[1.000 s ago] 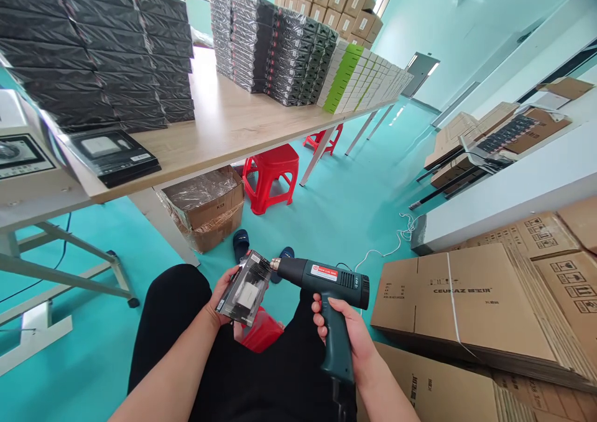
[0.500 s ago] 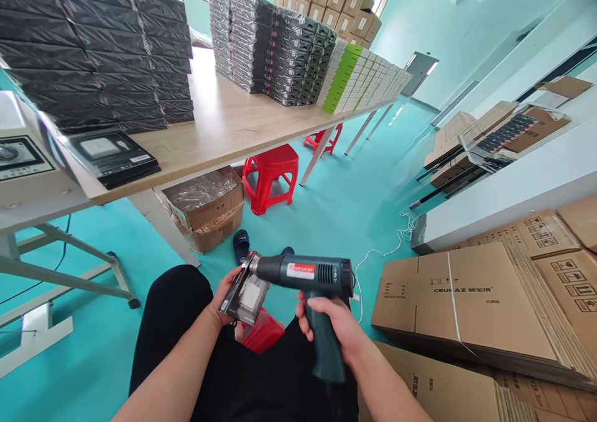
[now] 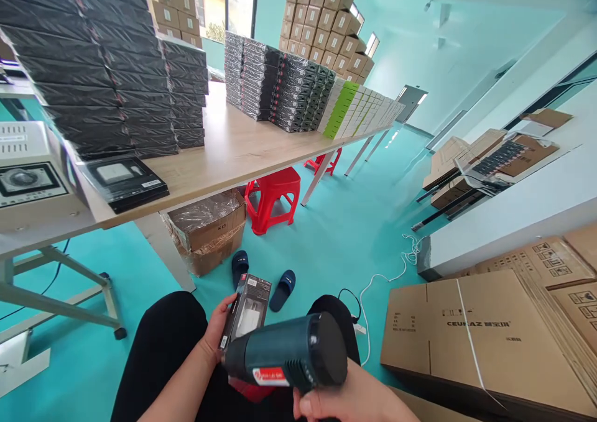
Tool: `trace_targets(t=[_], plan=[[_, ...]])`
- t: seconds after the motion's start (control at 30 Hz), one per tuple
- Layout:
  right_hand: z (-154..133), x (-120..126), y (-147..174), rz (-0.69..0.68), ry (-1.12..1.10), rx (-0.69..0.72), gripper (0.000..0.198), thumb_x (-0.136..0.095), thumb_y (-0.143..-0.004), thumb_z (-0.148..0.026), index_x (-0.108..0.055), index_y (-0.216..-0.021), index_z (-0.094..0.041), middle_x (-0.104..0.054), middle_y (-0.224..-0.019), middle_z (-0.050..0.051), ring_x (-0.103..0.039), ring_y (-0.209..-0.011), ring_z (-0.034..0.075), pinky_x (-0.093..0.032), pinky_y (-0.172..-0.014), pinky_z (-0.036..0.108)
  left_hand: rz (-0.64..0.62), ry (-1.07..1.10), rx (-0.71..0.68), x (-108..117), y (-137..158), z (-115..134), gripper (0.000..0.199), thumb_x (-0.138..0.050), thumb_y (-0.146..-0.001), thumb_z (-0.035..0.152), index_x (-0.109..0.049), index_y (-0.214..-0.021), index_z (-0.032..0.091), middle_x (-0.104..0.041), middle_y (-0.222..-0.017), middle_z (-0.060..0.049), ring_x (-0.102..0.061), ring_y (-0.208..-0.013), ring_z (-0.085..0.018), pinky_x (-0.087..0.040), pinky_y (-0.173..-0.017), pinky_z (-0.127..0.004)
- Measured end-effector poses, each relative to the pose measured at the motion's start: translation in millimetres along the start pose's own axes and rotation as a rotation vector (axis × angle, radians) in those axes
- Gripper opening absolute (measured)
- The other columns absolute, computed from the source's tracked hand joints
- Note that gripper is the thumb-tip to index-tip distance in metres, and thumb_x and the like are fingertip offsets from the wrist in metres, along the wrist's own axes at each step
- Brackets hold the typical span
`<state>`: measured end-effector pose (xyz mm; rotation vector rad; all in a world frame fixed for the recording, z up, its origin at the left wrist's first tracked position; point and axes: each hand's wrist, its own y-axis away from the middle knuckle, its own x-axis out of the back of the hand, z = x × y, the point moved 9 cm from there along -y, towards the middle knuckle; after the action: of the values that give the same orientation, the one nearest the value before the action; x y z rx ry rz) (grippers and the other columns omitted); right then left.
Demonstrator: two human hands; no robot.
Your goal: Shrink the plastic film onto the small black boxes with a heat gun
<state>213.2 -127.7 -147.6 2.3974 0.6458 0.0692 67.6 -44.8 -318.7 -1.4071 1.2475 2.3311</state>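
Low over my lap, my right hand (image 3: 321, 403) is wrapped round the handle of a dark green heat gun (image 3: 284, 350). Its nozzle points left, close to the lower end of a small black retail box (image 3: 246, 310) with a pale picture on its face. My left hand (image 3: 217, 322) grips that box by its left side, fingers at the edge. Part of a red thing (image 3: 252, 389) shows beneath the heat gun; most of it is hidden. The gun's handle is largely out of sight behind its body and my hand.
A wooden table (image 3: 224, 155) bears stacks of black wrapped boxes (image 3: 112, 74) and white-green boxes (image 3: 354, 108). A machine with a dial (image 3: 32, 176) stands left. On the floor are a red stool (image 3: 275, 198), an open carton (image 3: 209, 235), slippers (image 3: 283, 290), a white cable (image 3: 368, 285) and flattened cartons (image 3: 476, 322).
The heat gun has come lower and nearer to me, its nozzle shifting down the box. The box now stands more upright in my left hand. The view has tilted up.
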Motion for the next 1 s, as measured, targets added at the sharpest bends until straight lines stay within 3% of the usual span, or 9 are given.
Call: trace_targets(t=[0.1, 0.27, 0.37, 0.57, 0.63, 0.73, 0.8, 0.93, 1.0], plan=[[-3.7, 13.4, -4.0, 0.089, -0.120, 0.068, 0.022, -0.066, -0.069, -0.026, -0.070, -0.085, -0.011, -0.065, -0.074, 0.006, -0.058, -0.057, 0.013, -0.045, -0.053, 0.025, -0.018, -0.013, 0.003, -3.0, -0.5, -1.3, 0.036, -0.060, -0.077, 0.044, -0.064, -0.092, 0.011, -0.072, -0.077, -0.012, -0.069, -0.073, -0.030, -0.054, -0.068, -0.041], [-19.0, 70.8, -20.1, 0.376, -0.301, 0.209, 0.029, -0.059, -0.078, -0.031, -0.062, -0.099, -0.012, -0.065, -0.079, 0.007, -0.060, -0.061, 0.015, -0.048, -0.052, 0.026, -0.030, 0.005, 0.010, -8.2, 3.5, -2.2, 0.038, -0.058, -0.077, 0.044, -0.064, -0.090, 0.008, -0.071, -0.083, -0.015, -0.068, -0.078, -0.032, -0.052, -0.075, -0.045], [-12.4, 85.4, -18.4, 0.371, -0.265, 0.175, 0.028, -0.059, -0.079, -0.031, -0.062, -0.099, -0.012, -0.065, -0.080, 0.007, -0.061, -0.063, 0.015, -0.048, -0.053, 0.026, -0.029, 0.001, 0.005, -6.6, 5.9, -0.6, 0.039, -0.058, -0.078, 0.044, -0.064, -0.092, 0.008, -0.071, -0.085, -0.016, -0.068, -0.077, -0.031, -0.052, -0.076, -0.045], [26.4, 51.6, 3.2, 0.034, -0.092, -0.033, 0.024, -0.061, -0.073, -0.021, -0.065, -0.094, -0.009, -0.066, -0.073, 0.007, -0.060, -0.053, 0.014, -0.045, -0.047, 0.023, -0.032, 0.015, -0.028, -5.5, 3.5, 5.5, 0.038, -0.057, -0.078, 0.042, -0.064, -0.094, 0.008, -0.071, -0.084, -0.015, -0.068, -0.081, -0.032, -0.051, -0.077, -0.047], [27.4, 49.1, 4.7, 0.044, -0.093, -0.018, 0.025, -0.062, -0.074, -0.022, -0.065, -0.094, -0.009, -0.066, -0.075, 0.007, -0.060, -0.055, 0.014, -0.045, -0.048, 0.024, -0.043, 0.022, -0.031, -7.5, 2.5, 6.4, 0.037, -0.057, -0.078, 0.041, -0.065, -0.094, 0.008, -0.071, -0.084, -0.015, -0.068, -0.081, -0.032, -0.052, -0.077, -0.046], [19.7, 63.4, 2.9, 0.224, -0.142, 0.066, 0.028, -0.060, -0.078, -0.029, -0.065, -0.099, -0.012, -0.066, -0.080, 0.007, -0.060, -0.060, 0.015, -0.047, -0.052, 0.026, -0.059, 0.020, -0.033, -9.8, 2.3, 7.0, 0.038, -0.057, -0.078, 0.041, -0.065, -0.094, 0.008, -0.071, -0.085, -0.015, -0.068, -0.081, -0.032, -0.052, -0.075, -0.045], [20.9, 67.1, 2.7, 0.271, -0.151, 0.063, 0.029, -0.060, -0.078, -0.030, -0.065, -0.100, -0.012, -0.066, -0.080, 0.007, -0.060, -0.061, 0.014, -0.048, -0.053, 0.026, -0.048, 0.021, -0.027, -9.4, 2.8, 6.9, 0.039, -0.056, -0.078, 0.041, -0.065, -0.096, 0.008, -0.071, -0.085, -0.016, -0.068, -0.081, -0.032, -0.053, -0.075, -0.046], [35.5, 44.1, 3.6, 0.068, -0.159, -0.004, 0.027, -0.063, -0.074, -0.024, -0.065, -0.097, -0.010, -0.066, -0.077, 0.007, -0.060, -0.057, 0.015, -0.045, -0.049, 0.025, -0.023, 0.041, -0.047, -9.1, 4.5, 9.6, 0.038, -0.056, -0.078, 0.040, -0.064, -0.100, 0.009, -0.071, -0.086, -0.015, -0.068, -0.084, -0.033, -0.053, -0.075, -0.046], [38.5, 42.5, 4.9, 0.085, -0.200, 0.027, 0.028, -0.063, -0.075, -0.026, -0.065, -0.099, -0.010, -0.066, -0.080, 0.008, -0.061, -0.059, 0.015, -0.046, -0.050, 0.025, -0.034, 0.047, -0.072, -10.7, 5.1, 12.1, 0.039, -0.056, -0.078, 0.040, -0.064, -0.100, 0.009, -0.071, -0.088, -0.015, -0.067, -0.086, -0.033, -0.052, -0.078, -0.047]])
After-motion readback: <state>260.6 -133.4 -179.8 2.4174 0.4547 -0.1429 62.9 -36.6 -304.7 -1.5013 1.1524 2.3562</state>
